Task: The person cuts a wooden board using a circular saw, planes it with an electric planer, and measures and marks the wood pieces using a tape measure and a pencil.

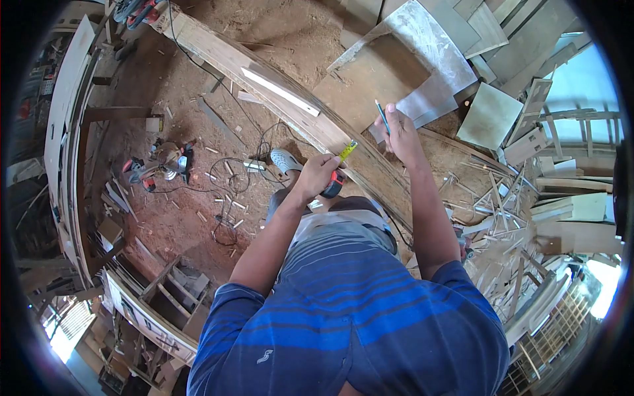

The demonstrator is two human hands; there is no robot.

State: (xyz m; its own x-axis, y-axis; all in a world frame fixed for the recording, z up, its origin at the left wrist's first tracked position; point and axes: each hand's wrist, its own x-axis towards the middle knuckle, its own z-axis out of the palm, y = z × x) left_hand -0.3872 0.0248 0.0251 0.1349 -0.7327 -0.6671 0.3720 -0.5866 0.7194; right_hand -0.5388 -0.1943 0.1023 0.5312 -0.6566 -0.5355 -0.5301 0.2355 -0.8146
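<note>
My left hand point(319, 175) is closed around a tape measure point(332, 185) with a red and black case. A short length of its yellow blade point(348, 150) sticks out over the long wooden plank point(277, 105). Higher and to the right, my right hand point(401, 137) grips a blue pencil point(382, 117) between thumb and fingers, its tip pointing up and away from the wood. A narrow pale strip of wood point(281, 92) lies along the plank, beyond my left hand.
Power tools point(168, 165) with tangled cables lie on the dusty floor at left, among wood offcuts. A red tool point(137, 12) sits at the plank's far end. Sheets and boards point(490, 116) lean at right. Beside the plank is a large panel point(370, 79).
</note>
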